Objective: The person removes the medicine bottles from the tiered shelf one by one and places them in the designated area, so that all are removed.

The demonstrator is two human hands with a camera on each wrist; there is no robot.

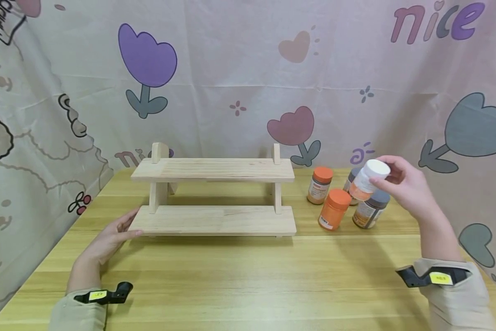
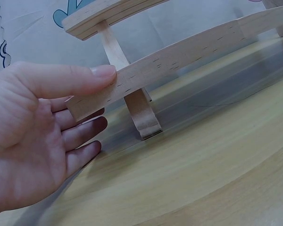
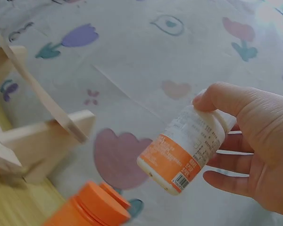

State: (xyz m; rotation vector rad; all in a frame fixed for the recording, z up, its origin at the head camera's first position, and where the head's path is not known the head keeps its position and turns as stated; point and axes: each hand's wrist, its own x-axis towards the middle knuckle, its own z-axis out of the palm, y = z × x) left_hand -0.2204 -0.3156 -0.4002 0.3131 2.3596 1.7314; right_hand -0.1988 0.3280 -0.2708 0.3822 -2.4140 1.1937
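Observation:
A two-tier wooden shelf (image 1: 215, 220) stands on the table. My left hand (image 1: 113, 236) grips the left end of its lower board; in the left wrist view the thumb (image 2: 92, 80) lies on the board's front face, with fingers behind and below. On the right, my right hand (image 1: 409, 186) pinches a white pill bottle (image 1: 370, 177) with an orange-and-white label near its cap. The pill bottle (image 3: 179, 150) is held tilted in the air, cap toward the palm. From the head it overlaps two grey-capped bottles, one being the front grey-capped bottle (image 1: 368, 214).
Left of the grey-capped bottles stand an orange bottle (image 1: 332, 214) and an orange-capped jar (image 1: 319, 188). They are close to the shelf's right end. A patterned cloth (image 1: 231, 59) hangs behind the wooden table (image 1: 239, 280).

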